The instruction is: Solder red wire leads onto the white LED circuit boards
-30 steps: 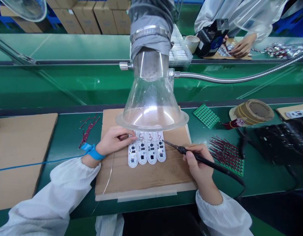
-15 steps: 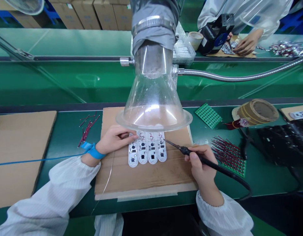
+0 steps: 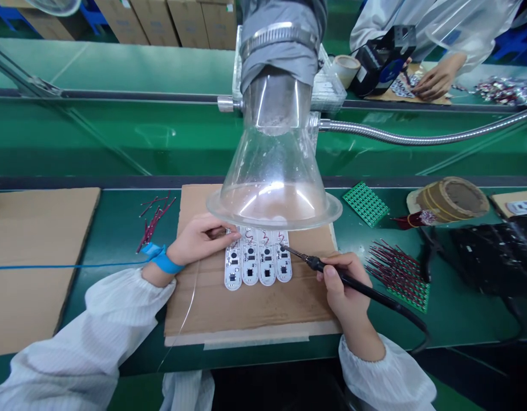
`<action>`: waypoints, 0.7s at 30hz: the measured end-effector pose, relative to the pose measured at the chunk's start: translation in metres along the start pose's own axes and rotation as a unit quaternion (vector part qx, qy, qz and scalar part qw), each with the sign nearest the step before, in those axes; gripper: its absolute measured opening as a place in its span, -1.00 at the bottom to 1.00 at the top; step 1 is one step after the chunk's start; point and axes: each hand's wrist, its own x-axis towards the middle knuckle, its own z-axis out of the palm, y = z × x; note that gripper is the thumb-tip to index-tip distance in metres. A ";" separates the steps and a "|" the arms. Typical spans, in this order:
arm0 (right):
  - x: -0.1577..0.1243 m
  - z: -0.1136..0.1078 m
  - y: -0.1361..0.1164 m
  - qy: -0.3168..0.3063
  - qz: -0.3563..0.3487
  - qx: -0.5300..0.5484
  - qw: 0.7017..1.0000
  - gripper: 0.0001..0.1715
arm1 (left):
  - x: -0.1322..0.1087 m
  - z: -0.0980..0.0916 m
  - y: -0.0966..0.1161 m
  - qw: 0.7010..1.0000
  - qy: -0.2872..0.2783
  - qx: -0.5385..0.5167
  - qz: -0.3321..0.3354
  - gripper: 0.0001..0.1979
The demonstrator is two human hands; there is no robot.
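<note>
My right hand (image 3: 347, 285) is wrapped round a soldering iron (image 3: 317, 264), whose tip meets the rightmost of several white circuit boards (image 3: 267, 265). The boards lie side by side, with short red wires on them. At the leftmost board, my left hand (image 3: 206, 238) is closed in a pinch. A thin solder wire (image 3: 190, 308) runs from under that hand down across the cardboard (image 3: 255, 311); the exact grip is partly hidden. A blue strap (image 3: 167, 262) circles the left wrist. The clear fume hood (image 3: 274, 188) covers the boards' far ends.
Loose red wires (image 3: 152, 225) lie left of the cardboard. At right are a green perforated board (image 3: 366, 204), another holding dark red wires (image 3: 400, 274), and a tape roll (image 3: 454, 202). A flexible metal arm (image 3: 396, 137) reaches the hood. A co-worker's hand (image 3: 438, 77) works across the bench.
My right hand has moved slightly left, bringing the iron's tip onto the rightmost board. My left hand stays about where it was. The view has shifted a little.
</note>
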 end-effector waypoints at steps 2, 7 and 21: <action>0.000 0.000 0.000 -0.007 -0.004 -0.011 1.000 -0.87 | 0.000 0.000 0.000 1.000 -0.005 0.003 0.002 -0.92; 0.002 0.000 -0.001 -0.012 -0.011 -0.023 1.000 -0.89 | 0.000 0.001 0.000 1.000 -0.017 0.010 -0.006 -0.90; 0.002 -0.002 -0.004 -0.007 0.002 -0.008 1.000 -0.78 | 0.001 0.000 -0.001 0.998 0.002 -0.045 -0.047 -0.94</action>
